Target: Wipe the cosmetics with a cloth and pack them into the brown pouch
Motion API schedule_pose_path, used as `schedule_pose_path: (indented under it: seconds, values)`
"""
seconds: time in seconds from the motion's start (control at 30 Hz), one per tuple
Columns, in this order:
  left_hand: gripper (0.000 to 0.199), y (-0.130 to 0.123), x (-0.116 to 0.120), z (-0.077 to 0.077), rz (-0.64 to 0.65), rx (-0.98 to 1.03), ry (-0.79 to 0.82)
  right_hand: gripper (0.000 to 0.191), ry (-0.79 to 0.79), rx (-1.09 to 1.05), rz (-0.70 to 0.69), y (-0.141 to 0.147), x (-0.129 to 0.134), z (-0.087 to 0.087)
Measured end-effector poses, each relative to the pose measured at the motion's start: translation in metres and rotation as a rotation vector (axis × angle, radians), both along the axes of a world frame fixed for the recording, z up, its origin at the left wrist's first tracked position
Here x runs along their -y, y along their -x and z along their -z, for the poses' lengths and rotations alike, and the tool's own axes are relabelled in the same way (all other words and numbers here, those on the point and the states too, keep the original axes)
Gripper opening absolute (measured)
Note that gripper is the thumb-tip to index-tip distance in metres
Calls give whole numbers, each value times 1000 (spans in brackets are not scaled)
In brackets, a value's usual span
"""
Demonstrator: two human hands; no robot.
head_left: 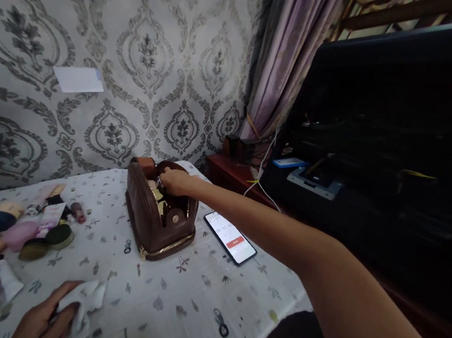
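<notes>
A brown makeup bag (141,215) with a gold zipper stands unzipped on the table, its flap folded down at the near end. My right hand (177,182) reaches into its far part, fingers curled downward; what they hold, if anything, is hidden inside. Light-coloured items show within the bag beside the fingers. At the bottom, my left hand (45,315) is closed on a crumpled white cloth (85,307) just above the tablecloth. Left of the bag lie several cosmetics, among them a pink sponge (20,235), a dark green round container (59,236) and a small lip gloss tube (79,212).
A phone (230,238) showing a running timer lies right of the bag, under my right forearm. The patterned tablecloth (166,310) ends at the right edge. Behind are a patterned wall, a purple curtain (287,57) and a large dark screen (390,128) with white cables (268,165).
</notes>
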State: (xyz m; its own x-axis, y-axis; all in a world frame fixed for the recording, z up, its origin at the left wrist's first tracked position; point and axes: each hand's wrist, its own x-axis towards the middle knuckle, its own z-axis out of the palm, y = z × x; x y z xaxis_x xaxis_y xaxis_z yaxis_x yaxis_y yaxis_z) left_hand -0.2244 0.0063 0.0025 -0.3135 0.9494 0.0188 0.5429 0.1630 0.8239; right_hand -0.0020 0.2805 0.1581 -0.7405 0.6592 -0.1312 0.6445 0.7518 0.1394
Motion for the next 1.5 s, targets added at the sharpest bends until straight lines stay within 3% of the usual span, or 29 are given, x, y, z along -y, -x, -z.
schedule_pose_path:
  seconds: [0.07, 0.23, 0.57, 0.8, 1.03, 1.2, 1.5]
  values:
    - [58, 3, 0, 2, 46, 11, 19, 35, -12, -27, 9, -3, 11, 0]
    - [55, -4, 2, 4, -46, -12, -67, 48, 96, 55, 72, -1, 28, 5]
    - [54, 6, -1, 1, 73, -27, 14, 55, 185, 93, 73, 5, 24, 7]
    - [48, -4, 1, -3, 60, -64, -60, 44, 160, 85, 40, 7, 16, 18]
    - [41, -6, 0, -14, 136, -72, -19, 41, 146, 80, 8, 9, 9, 25]
    - [28, -15, 1, -25, 113, -43, -50, 31, 109, 93, -27, 12, 5, 25]
    - [16, -15, 5, -25, 134, 45, -130, 16, 23, -104, -81, 10, 15, 20]
